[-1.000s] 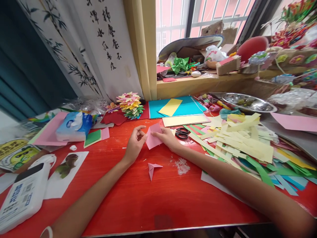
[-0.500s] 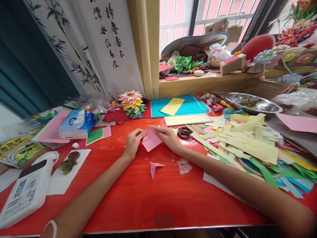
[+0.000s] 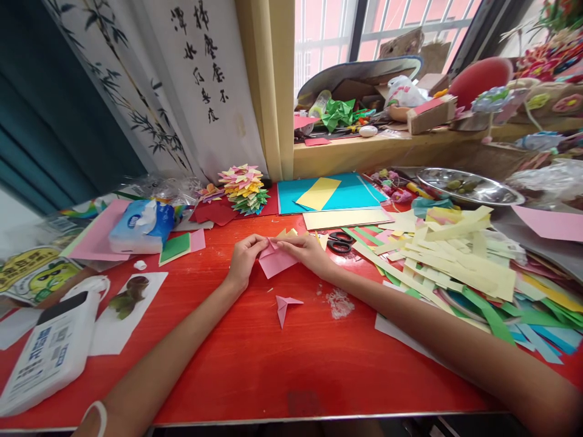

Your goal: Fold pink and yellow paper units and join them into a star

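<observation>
Between my two hands is a pink sheet of paper (image 3: 276, 263), its far edge folded over and its near corner pointing toward me. My left hand (image 3: 246, 258) pinches the paper's left side between thumb and fingers. On the other side my right hand (image 3: 308, 255) grips the folded top edge, thumb reaching across toward the left one. A small folded pink paper piece (image 3: 288, 308) lies on the red table (image 3: 255, 370) just nearer to me. Folded yellow paper pieces (image 3: 289, 233) show partly behind my fingers.
Black-handled scissors (image 3: 340, 242) lie right of my hands, beside a heap of paper strips (image 3: 455, 261). A layered origami piece (image 3: 246, 189) stands behind. Blue sheets (image 3: 350, 194) lie at the back, a tissue pack (image 3: 142, 227) and a white container (image 3: 50, 352) at left.
The far part of the pink paper has been folded over toward me, so less of the flat sheet shows. My right fingers have shifted left, closer to my left hand.
</observation>
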`<state>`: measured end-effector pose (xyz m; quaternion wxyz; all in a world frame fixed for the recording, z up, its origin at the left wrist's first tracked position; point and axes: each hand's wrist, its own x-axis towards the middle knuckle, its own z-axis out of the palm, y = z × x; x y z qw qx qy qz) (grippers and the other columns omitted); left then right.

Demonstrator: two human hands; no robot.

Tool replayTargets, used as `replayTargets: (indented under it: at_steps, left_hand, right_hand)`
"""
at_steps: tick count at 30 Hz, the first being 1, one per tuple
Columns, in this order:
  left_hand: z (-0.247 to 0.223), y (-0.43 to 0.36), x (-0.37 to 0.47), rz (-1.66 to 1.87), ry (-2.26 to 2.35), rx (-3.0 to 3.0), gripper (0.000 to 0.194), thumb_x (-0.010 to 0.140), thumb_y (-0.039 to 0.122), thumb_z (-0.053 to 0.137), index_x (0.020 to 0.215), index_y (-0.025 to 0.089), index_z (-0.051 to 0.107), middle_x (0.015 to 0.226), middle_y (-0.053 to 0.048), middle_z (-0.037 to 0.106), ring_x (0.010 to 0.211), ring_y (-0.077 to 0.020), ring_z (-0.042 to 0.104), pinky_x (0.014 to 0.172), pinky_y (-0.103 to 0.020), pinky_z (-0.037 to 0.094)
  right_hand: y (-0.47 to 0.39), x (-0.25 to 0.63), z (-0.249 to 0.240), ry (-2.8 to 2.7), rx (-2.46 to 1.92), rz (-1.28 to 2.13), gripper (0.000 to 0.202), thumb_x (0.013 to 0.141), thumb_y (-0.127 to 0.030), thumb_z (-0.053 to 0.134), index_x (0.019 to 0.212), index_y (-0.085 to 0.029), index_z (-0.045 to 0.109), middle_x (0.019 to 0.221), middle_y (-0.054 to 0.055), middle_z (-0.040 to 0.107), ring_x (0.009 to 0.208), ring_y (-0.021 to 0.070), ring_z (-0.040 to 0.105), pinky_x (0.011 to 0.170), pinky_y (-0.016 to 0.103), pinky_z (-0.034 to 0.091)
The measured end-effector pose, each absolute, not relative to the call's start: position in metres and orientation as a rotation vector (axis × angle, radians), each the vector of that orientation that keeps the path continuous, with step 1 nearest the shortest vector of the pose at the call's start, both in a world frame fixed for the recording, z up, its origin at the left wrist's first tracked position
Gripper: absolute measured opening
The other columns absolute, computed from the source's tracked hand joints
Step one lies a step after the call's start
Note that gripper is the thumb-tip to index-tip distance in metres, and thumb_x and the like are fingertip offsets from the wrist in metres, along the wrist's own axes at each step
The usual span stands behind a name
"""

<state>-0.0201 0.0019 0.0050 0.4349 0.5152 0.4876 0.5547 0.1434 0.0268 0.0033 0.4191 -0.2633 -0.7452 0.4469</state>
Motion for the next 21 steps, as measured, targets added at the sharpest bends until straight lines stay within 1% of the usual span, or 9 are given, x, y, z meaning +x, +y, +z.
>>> replayTargets:
  at_steps: [4, 9, 11, 13, 16, 18, 21]
  left_hand:
    - [0.004, 0.002, -0.020, 1.350, 1.217, 1.323, 0.014, 0.071, 0.028, 0.057, 0.068, 0.015, 0.059, 0.065, 0.002, 0.055, 0.059, -0.0088, 0.045, 0.056, -0.020, 0.034]
    - [0.006, 0.002, -0.018, 1.329, 1.233, 1.395, 0.016, 0.071, 0.030, 0.057, 0.066, 0.015, 0.058, 0.064, 0.002, 0.053, 0.060, -0.0089, 0.044, 0.057, -0.020, 0.034]
    - [0.006, 0.002, -0.018, 1.323, 1.251, 1.433, 0.017, 0.072, 0.030, 0.057, 0.067, 0.015, 0.058, 0.065, 0.002, 0.053, 0.062, -0.0093, 0.045, 0.058, -0.020, 0.034]
    - [0.006, 0.002, -0.018, 1.318, 1.274, 1.465, 0.017, 0.073, 0.031, 0.056, 0.068, 0.015, 0.058, 0.067, 0.001, 0.054, 0.063, -0.0095, 0.045, 0.060, -0.020, 0.035]
    - [0.005, 0.002, -0.017, 1.319, 1.289, 1.495, 0.018, 0.073, 0.033, 0.056, 0.070, 0.015, 0.058, 0.069, 0.001, 0.055, 0.065, -0.0102, 0.046, 0.061, -0.021, 0.036]
    - [0.005, 0.002, -0.017, 1.313, 1.294, 1.505, 0.020, 0.074, 0.034, 0.056, 0.072, 0.015, 0.058, 0.070, 0.000, 0.055, 0.065, -0.0103, 0.047, 0.060, -0.021, 0.036]
    - [0.004, 0.003, -0.017, 1.299, 1.313, 1.513, 0.022, 0.074, 0.037, 0.056, 0.072, 0.015, 0.058, 0.069, 0.001, 0.055, 0.063, -0.0100, 0.046, 0.059, -0.021, 0.036]
  right_hand:
    - [0.029, 0.143, -0.001, -1.884, -0.673, 1.113, 0.031, 0.081, -0.032, 0.050, 0.107, -0.021, 0.062, 0.106, 0.003, 0.064, 0.095, 0.0172, 0.059, 0.083, 0.028, 0.044]
    - [0.033, 0.143, -0.002, -1.865, -0.710, 1.181, 0.034, 0.082, -0.034, 0.048, 0.114, -0.023, 0.058, 0.111, 0.002, 0.061, 0.100, 0.0170, 0.055, 0.084, 0.029, 0.040]
    - [0.035, 0.143, -0.002, -1.843, -0.727, 1.220, 0.033, 0.083, -0.035, 0.046, 0.110, -0.021, 0.060, 0.106, 0.004, 0.063, 0.096, 0.0168, 0.055, 0.081, 0.028, 0.040]
    - [0.038, 0.143, -0.004, -1.826, -0.716, 1.282, 0.033, 0.084, -0.038, 0.044, 0.102, -0.018, 0.063, 0.093, 0.004, 0.065, 0.085, 0.0152, 0.056, 0.072, 0.025, 0.040]
    - [0.040, 0.143, -0.006, -1.802, -0.678, 1.397, 0.035, 0.082, -0.043, 0.045, 0.090, -0.014, 0.064, 0.077, 0.003, 0.061, 0.068, 0.0117, 0.052, 0.060, 0.023, 0.037]
    - [0.040, 0.143, -0.007, -1.776, -0.667, 1.469, 0.036, 0.080, -0.045, 0.047, 0.085, -0.013, 0.064, 0.073, 0.002, 0.059, 0.064, 0.0111, 0.050, 0.058, 0.022, 0.036]
    - [0.040, 0.144, -0.006, -1.741, -0.673, 1.556, 0.037, 0.077, -0.047, 0.051, 0.083, -0.013, 0.063, 0.072, 0.002, 0.058, 0.063, 0.0112, 0.049, 0.057, 0.023, 0.035]
